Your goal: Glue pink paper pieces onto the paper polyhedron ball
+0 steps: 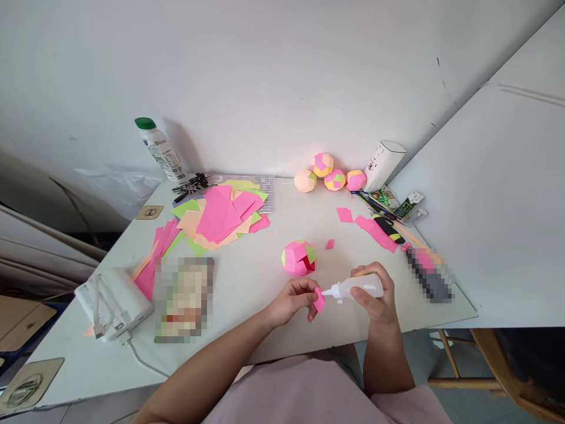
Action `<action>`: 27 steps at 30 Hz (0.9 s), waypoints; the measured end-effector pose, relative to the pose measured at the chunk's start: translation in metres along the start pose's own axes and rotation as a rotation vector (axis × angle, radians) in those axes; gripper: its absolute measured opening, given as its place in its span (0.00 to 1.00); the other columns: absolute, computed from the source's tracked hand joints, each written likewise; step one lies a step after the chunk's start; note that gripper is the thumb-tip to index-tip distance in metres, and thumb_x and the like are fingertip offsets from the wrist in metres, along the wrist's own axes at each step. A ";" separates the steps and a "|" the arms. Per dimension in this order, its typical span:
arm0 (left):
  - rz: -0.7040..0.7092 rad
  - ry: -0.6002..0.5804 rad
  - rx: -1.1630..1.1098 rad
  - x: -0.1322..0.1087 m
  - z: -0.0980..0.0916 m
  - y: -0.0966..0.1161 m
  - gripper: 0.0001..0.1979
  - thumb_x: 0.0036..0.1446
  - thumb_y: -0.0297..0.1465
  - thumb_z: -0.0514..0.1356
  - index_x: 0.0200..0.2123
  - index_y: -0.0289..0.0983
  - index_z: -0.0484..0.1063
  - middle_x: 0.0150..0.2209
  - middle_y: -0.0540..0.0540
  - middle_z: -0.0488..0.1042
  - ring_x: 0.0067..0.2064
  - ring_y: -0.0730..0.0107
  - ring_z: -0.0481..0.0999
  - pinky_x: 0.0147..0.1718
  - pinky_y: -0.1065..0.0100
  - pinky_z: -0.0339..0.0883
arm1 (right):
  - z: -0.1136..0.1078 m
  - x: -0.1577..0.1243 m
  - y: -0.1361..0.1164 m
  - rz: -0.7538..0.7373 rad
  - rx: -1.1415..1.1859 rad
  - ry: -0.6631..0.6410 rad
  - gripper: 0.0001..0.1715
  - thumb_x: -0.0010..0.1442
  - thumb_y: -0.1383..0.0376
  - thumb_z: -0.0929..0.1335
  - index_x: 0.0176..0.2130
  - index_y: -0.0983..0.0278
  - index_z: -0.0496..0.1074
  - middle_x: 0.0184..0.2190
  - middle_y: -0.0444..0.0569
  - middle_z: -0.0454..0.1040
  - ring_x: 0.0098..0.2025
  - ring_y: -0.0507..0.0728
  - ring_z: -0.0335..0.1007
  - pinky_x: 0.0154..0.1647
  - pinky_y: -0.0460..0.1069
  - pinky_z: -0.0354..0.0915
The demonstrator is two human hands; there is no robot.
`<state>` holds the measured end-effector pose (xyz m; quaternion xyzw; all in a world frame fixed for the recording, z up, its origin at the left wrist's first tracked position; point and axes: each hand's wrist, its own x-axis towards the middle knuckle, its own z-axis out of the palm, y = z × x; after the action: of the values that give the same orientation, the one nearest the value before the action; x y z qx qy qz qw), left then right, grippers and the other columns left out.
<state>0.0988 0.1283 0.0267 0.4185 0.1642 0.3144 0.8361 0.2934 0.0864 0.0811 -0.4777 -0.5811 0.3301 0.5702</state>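
My left hand [295, 300] pinches a small pink paper piece [319, 301] near the front of the table. In my right hand [378, 297] is a white glue bottle [359, 287], tipped on its side with its narrow nozzle pointing left at the paper. The nozzle tip is at the paper's edge; whether glue has come out cannot be made out. Just beyond my left hand sits a pink and green paper ball [295, 258] with an opening in its right side. A tiny pink paper piece [330, 244] lies beside that ball.
Several finished-looking paper balls [334, 179] stand against the wall. Loose coloured sheets [220, 215] are heaped at the back left, near a green-capped bottle [163, 154]. A white power bank [119, 300] with a cable lies left. A cutter [388, 228] and pink strips [375, 234] lie right.
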 end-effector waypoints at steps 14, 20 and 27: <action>0.057 -0.048 0.066 -0.001 -0.001 0.000 0.11 0.55 0.34 0.62 0.28 0.32 0.69 0.25 0.50 0.70 0.19 0.78 0.68 0.20 0.72 0.63 | 0.002 0.002 -0.001 -0.061 0.076 -0.041 0.12 0.51 0.64 0.73 0.35 0.59 0.67 0.26 0.42 0.67 0.24 0.52 0.62 0.23 0.47 0.58; 0.069 -0.036 0.074 0.000 -0.002 0.001 0.11 0.55 0.35 0.62 0.28 0.33 0.69 0.25 0.51 0.69 0.19 0.79 0.68 0.21 0.72 0.63 | 0.001 0.000 -0.006 -0.054 0.029 -0.034 0.12 0.51 0.62 0.73 0.34 0.59 0.67 0.24 0.41 0.66 0.24 0.52 0.62 0.23 0.47 0.59; 0.066 -0.058 0.070 -0.001 -0.003 -0.001 0.10 0.55 0.34 0.62 0.28 0.32 0.69 0.26 0.50 0.70 0.19 0.79 0.67 0.21 0.71 0.63 | 0.006 0.004 -0.007 -0.063 0.013 -0.033 0.13 0.50 0.60 0.73 0.32 0.59 0.67 0.23 0.42 0.66 0.24 0.53 0.62 0.22 0.47 0.58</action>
<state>0.0969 0.1296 0.0241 0.4616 0.1370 0.3235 0.8146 0.2873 0.0889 0.0882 -0.4499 -0.6031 0.3233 0.5739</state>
